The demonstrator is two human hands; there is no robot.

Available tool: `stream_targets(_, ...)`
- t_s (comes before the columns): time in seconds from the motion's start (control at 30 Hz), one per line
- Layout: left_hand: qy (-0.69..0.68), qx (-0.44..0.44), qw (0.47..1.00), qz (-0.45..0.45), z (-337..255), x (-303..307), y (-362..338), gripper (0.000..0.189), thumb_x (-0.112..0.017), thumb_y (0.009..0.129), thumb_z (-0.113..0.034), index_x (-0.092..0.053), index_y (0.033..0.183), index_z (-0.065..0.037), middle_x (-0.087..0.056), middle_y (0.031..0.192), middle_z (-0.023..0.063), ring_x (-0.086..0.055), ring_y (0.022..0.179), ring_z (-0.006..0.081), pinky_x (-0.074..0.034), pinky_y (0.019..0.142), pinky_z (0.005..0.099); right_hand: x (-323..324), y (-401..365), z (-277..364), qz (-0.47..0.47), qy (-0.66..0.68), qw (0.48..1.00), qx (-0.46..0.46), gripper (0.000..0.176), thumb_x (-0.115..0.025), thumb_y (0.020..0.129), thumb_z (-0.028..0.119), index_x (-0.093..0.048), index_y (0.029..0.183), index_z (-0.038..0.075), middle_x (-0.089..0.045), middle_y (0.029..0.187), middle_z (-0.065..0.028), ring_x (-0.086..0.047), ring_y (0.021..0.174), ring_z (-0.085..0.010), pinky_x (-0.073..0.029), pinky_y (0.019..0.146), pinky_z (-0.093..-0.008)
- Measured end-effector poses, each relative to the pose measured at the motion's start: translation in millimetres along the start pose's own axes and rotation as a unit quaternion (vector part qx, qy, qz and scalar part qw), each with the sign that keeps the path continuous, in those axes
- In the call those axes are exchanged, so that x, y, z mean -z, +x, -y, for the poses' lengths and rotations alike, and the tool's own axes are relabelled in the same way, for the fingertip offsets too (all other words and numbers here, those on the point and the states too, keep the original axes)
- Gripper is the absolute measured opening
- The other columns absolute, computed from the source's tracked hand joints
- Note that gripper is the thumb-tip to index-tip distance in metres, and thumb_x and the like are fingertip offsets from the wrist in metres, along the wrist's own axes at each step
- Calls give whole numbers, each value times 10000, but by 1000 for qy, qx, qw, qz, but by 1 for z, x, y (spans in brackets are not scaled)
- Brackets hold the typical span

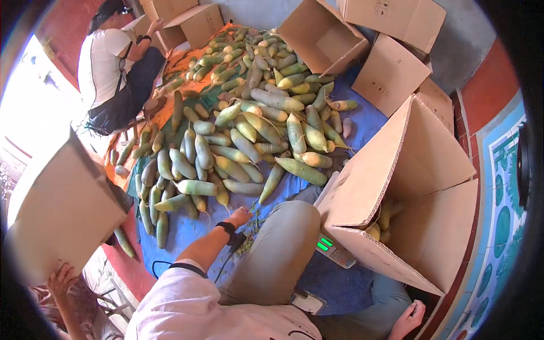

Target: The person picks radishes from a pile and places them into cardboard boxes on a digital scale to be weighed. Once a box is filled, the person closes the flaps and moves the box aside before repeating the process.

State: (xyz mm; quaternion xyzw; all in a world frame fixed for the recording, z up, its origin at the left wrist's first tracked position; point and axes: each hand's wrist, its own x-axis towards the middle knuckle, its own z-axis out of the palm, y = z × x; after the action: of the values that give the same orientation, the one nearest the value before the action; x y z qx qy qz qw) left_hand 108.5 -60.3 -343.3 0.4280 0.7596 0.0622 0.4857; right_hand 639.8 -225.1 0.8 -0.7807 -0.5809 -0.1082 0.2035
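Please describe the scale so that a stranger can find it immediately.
On the picture's right stands an open carton holding vegetables. At its lower-left edge, beside the person's raised knee, is the scale. Nothing else nearby has its glowing green display.

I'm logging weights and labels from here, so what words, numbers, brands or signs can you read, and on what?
No text reads clearly enough to quote.
Scale: green display lit, digits too small and blurred.
Carton at top right: small printed marks, unreadable.
Carton just below it: printed symbols and one lone character, too small to make out.
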Motion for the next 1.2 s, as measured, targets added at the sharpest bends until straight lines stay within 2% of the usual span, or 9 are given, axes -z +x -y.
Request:
stream_targets(0.23, 42, -25, 999, 14, -4, -12, 15, 715, -644, 777, -409, -381, 1315, -21, -463, 1296, 193, -445, 1203, 296, -365, 992, 364, 0, 4, 4, 33, -36, 999, -22, 237, -503, 886, 187, -641, 876, -7, -627, 844, -165, -596, 782, -328, -483, 720, -397)
stream_targets(0.57, -19, -4, 1000, 2, -32, -32, 61, 808, -675, 729, -399, -323, 1343, -10, -451, 1294, 223, -423, 1217, 339, -347, 1014, 374, 0, 12, -2, 78, -79, 994, -19, 274, -515, 884, 214, -653, 886, -23, -635, 868, -187, -595, 779, -349, -478, 716, -413)
stream_targets(0.67, -3, -7, 1000, -17, -28, -47, 78, 787, -690, 743, -348, -314, 1338, 5, -506, 1222, 204, -513, 1107, 293, -428, 909, 368, -1, 15, 3, 88, -74, 993, -26, 272, -530, 880, 207, -650, 893, -37, -632, 858, -205, -588, 774, -367, -475, 717, -418)
stream_targets(0.73, -20, 15, 999, -31, -25, -56, 86, 699, -684, 757, -310, -360, 1292, 3, -601, 1010, 156, -603, 813, 248, -491, 672, 368, -4, 18, 4, 80, -50, 995, -23, 268, -541, 876, 199, -645, 897, -47, -628, 848, -220, -584, 771, -378, -474, 717, -419)
stream_targets(0.87, -75, 46, 995, -36, -29, -52, 91, 628, -706, 714, -325, -457, 1206, -25, -598, 1083, 188, -592, 981, 311, -484, 822, 381, -7, 16, -15, 76, -73, 994, 39, 279, -583, 859, 185, -619, 870, -92, -610, 788, -263, -566, 749, -399, -471, 696, -423)
stream_targets(0.93, -174, 113, 978, 11, -48, -37, 79, 500, -705, 723, -326, -547, 1098, -36, -643, 838, 112, -622, 670, 218, -499, 563, 341, -8, 9, -32, 84, -148, 984, 54, 306, -595, 855, 207, -613, 846, -99, -608, 772, -264, -564, 740, -392, -469, 690, -426)
stream_targets(1.03, -174, 106, 977, 67, -34, -38, 93, 404, -680, 750, -373, -602, 949, -30, -600, 681, 55, -549, 510, 143, -432, 433, 306, -9, 5, -60, 101, -162, 982, 14, 355, -616, 843, 245, -603, 804, -107, -605, 756, -265, -558, 724, -389, -464, 678, -434)
stream_targets(1.1, -168, 101, 979, 60, -34, -36, 91, 402, -657, 768, -402, -604, 897, -25, -596, 682, 61, -559, 524, 152, -442, 445, 313, -10, 1, -69, 111, -99, 988, -40, 375, -625, 836, 262, -600, 788, -109, -606, 756, -264, -553, 718, -392, -461, 673, -440)
stream_targets(1.2, -131, 69, 988, 52, -54, -24, 74, 434, -608, 803, -450, -598, 839, -17, -586, 675, 66, -567, 538, 163, -453, 456, 320, -5, 13, -41, 131, -192, 972, -33, 364, -618, 841, 255, -604, 793, -105, -607, 776, -266, -553, 707, -397, -463, 660, -444)
